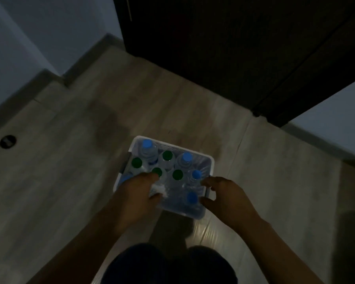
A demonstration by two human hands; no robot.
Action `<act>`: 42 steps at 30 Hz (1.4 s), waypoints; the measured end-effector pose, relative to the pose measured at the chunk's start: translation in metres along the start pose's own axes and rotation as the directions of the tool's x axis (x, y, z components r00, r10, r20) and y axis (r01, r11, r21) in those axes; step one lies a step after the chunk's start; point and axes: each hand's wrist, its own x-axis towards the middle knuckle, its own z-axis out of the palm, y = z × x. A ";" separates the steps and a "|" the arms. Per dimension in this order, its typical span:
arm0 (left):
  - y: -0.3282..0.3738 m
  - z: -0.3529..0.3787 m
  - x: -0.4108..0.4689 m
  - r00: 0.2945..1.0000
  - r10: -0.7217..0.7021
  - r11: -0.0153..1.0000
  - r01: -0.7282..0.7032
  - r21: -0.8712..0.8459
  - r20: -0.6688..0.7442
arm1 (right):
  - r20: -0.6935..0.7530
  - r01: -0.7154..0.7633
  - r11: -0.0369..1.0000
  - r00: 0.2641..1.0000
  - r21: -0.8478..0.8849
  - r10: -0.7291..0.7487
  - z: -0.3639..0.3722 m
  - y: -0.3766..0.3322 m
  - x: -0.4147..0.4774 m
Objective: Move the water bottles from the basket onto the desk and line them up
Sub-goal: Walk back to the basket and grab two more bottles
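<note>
Several water bottles (pixel 186 158), blue- and green-capped, are standing upright in a white basket (pixel 173 148) sitting on the floor (pixel 70 160). The left hand (pixel 135 193) is lying over the near bottles; whether it is grasping one is unclear. The right hand (pixel 228 199) is hovering at the basket's right rim, fingers loosely curled, gripping nothing.

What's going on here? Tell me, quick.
A person stands over a white basket on the floor, packed with upright water bottles, blue and green caps. The left hand reaches in among them by a green-capped bottle; whether it grips anything is unclear in the dim light. The right hand hovers at the basket's right rim, fingers curved around nothing. No bottle is out yet, and no desk shows.
</note>
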 end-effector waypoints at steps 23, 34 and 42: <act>-0.090 0.104 0.080 0.890 0.193 0.956 -0.266 -0.127 -0.412 | -0.283 0.390 0.918 0.890 0.070 -0.357 0.125 0.081 0.051; -0.096 0.138 0.099 0.772 0.116 0.904 -0.343 -0.256 -0.624 | -0.424 0.453 0.833 0.854 0.318 -0.303 0.160 0.082 0.064; -0.097 0.144 0.095 0.772 0.073 0.896 -0.329 -0.298 -0.632 | -0.478 0.475 0.749 0.845 0.462 -0.241 0.168 0.085 0.067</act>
